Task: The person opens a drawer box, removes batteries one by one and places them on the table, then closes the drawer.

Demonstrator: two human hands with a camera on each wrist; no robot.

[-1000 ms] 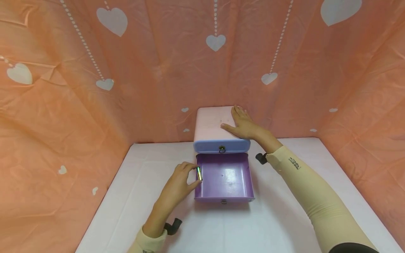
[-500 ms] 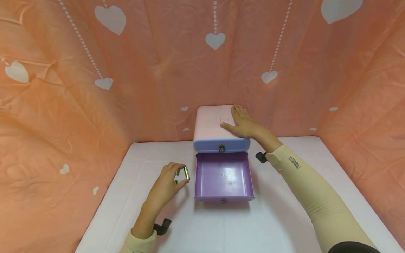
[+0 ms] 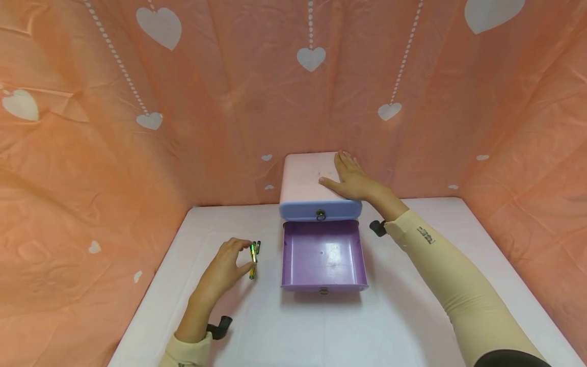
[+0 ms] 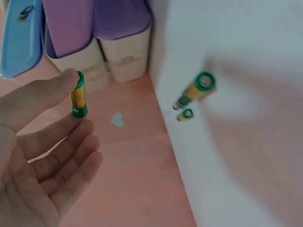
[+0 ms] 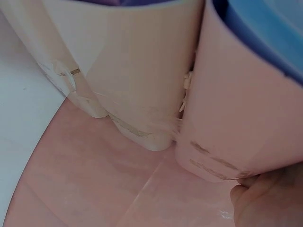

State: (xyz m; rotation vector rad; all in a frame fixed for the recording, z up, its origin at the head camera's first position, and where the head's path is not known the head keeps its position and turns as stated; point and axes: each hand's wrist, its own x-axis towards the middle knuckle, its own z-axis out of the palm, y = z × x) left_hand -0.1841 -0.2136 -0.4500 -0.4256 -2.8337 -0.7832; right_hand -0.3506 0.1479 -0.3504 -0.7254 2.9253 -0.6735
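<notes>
My left hand [image 3: 223,270] pinches a small green and gold battery [image 4: 78,98] between thumb and fingertip, to the left of the pulled-out purple drawer [image 3: 321,286]. In the left wrist view the other fingers are loosely bent. More batteries of the same colours [image 4: 201,85] stand out on the white tabletop beside this hand; in the head view the held one overlaps them. My right hand [image 3: 350,179] lies with fingers spread on the top right of the pink drawer cabinet [image 3: 306,176]. Only part of that hand shows in the right wrist view.
A blue drawer front [image 3: 298,210] with a ring pull is closed above the purple drawer. Left and right wrist views show the cabinet's stacked tiers from the side. An orange cloth [image 3: 238,102] with white hearts hangs behind and at both sides of the white table [image 3: 390,316].
My left hand has moved left, away from the drawer's left wall, carrying the battery over to the other batteries, which have come into view. My right hand has stayed on the cabinet.
</notes>
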